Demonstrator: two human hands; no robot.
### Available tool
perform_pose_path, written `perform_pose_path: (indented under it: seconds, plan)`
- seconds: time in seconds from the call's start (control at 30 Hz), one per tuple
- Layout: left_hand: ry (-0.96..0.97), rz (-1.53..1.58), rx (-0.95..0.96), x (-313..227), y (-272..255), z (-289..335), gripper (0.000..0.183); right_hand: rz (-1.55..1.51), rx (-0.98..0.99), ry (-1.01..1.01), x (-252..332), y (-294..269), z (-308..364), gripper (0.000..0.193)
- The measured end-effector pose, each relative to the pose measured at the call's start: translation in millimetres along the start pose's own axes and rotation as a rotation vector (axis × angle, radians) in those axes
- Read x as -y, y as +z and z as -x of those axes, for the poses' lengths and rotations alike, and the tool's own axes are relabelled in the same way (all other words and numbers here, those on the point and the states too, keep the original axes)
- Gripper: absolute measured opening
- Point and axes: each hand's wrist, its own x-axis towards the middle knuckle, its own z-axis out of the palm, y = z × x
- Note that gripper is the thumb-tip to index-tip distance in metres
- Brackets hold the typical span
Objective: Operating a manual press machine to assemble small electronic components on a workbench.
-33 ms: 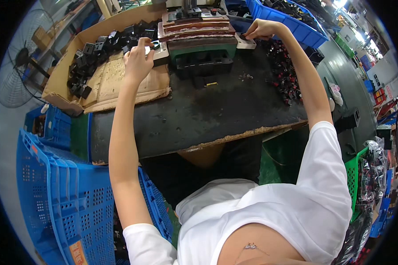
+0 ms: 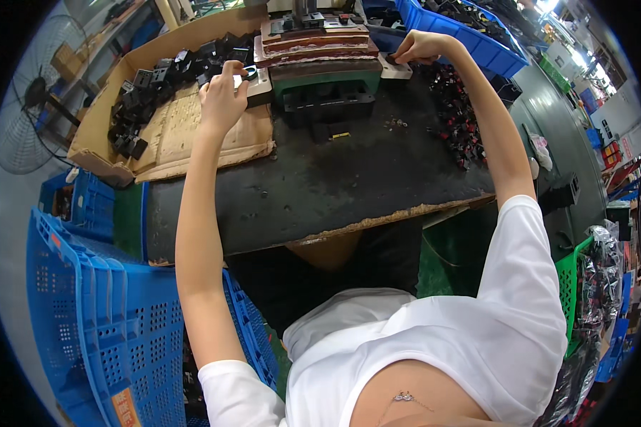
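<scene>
My left hand point(image 2: 223, 98) rests on a pale control box point(image 2: 261, 91) with a round black button, left of the machine. The fingers are bent over the box, and the thumb lies beside the button. On the machine's other side, my right hand point(image 2: 424, 47) has its fingertips drawn together on the dark button of a second pale box point(image 2: 394, 71). Between the boxes stands the press point(image 2: 313, 46), its brown and metal plates stacked over a green base point(image 2: 290, 80). Whatever lies between the plates is hidden from view.
A cardboard box point(image 2: 98, 135) of black plastic parts sits left. Small red and black parts point(image 2: 457, 117) are heaped right, below a blue crate point(image 2: 470, 43). A black slotted block point(image 2: 331, 102) lies before the press. Blue crates point(image 2: 132, 313) stand lower left; the bench edge point(image 2: 377, 215) is worn.
</scene>
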Motion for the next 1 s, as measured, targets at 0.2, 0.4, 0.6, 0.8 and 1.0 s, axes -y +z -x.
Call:
perform_pose_path:
  seconds: [0.2,0.4,0.6,0.8,1.0]
  plan:
    - [0.039,-0.147,0.011,-12,-5,2,0.025,0.06,0.029,0.008,15,-4,4,0.027]
    - [0.008,-0.113,0.067,-13,-2,0,0.024,-0.007,0.083,0.038,-1,-6,4,0.034]
    - [-0.001,-0.125,0.062,-12,-1,0,0.024,-0.022,0.088,0.044,4,-8,7,0.03]
    - [0.02,-0.127,0.005,-11,-1,-4,0.021,-0.012,0.068,0.048,6,-7,6,0.029]
    - [0.016,-0.143,-0.023,-9,-5,-8,0.024,0.054,0.064,0.077,9,-7,0,0.03]
